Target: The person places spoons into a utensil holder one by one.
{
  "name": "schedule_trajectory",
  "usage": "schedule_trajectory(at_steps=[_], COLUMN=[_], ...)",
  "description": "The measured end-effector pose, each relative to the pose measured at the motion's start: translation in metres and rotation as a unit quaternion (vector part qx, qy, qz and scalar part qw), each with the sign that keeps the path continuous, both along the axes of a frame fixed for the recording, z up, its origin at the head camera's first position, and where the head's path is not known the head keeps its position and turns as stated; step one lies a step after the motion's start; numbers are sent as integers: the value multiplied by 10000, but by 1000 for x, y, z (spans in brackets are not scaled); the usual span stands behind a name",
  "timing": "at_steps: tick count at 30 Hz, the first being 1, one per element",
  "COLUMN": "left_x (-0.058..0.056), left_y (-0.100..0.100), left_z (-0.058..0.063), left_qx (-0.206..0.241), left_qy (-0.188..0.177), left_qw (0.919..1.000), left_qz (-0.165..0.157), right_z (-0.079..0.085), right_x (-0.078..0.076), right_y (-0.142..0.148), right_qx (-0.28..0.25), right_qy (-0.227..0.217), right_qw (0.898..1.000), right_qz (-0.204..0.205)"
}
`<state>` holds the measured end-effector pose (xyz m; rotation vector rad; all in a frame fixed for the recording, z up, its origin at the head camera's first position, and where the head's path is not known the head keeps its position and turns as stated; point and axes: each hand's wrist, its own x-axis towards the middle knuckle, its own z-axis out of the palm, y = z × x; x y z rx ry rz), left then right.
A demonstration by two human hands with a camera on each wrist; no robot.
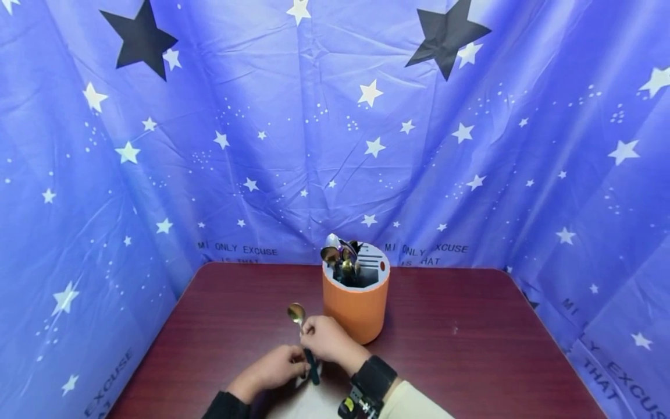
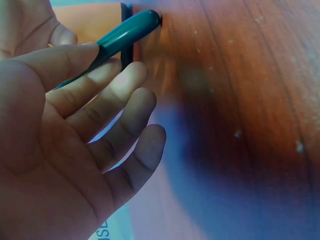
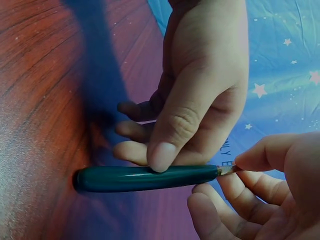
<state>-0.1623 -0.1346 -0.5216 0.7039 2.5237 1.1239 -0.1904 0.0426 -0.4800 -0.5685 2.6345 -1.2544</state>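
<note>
A spoon (image 1: 295, 313) with a gold bowl and a dark green handle (image 3: 140, 179) is held between both hands over the front of the table. My right hand (image 1: 330, 340) pinches its thin metal neck with thumb and fingers. Lower down, my left hand (image 1: 272, 366) holds the handle between thumb and index finger, while its other fingers spread loosely in the left wrist view. The bowl points away from me, and the handle's end shows close to the table top in the right wrist view.
Just behind the right hand stands an orange round utensil holder (image 1: 356, 317) with a grey slotted top. Several spoons and other cutlery (image 1: 340, 256) lean in its left side. The dark red wooden table (image 1: 460, 337) is enclosed by a blue star-printed curtain (image 1: 314, 163).
</note>
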Motion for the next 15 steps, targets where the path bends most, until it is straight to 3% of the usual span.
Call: schedule_trajectory(at_steps=[5,11,15], left_x=[-5,-10,-14], left_y=[2,7,11], left_z=[4,14,25], left_qx=[-153,-75,-43], left_qy=[-16,138,200], left_qw=[9999,9997,9994], left_qz=[-42,-193,-271], right_z=[9,21,31], right_x=[1,2,3], right_y=[5,11,17], right_qx=[3,-129,-237], right_qy=[-53,383,448], right_qw=[10000,9992,9987], right_qz=[27,-45,-95])
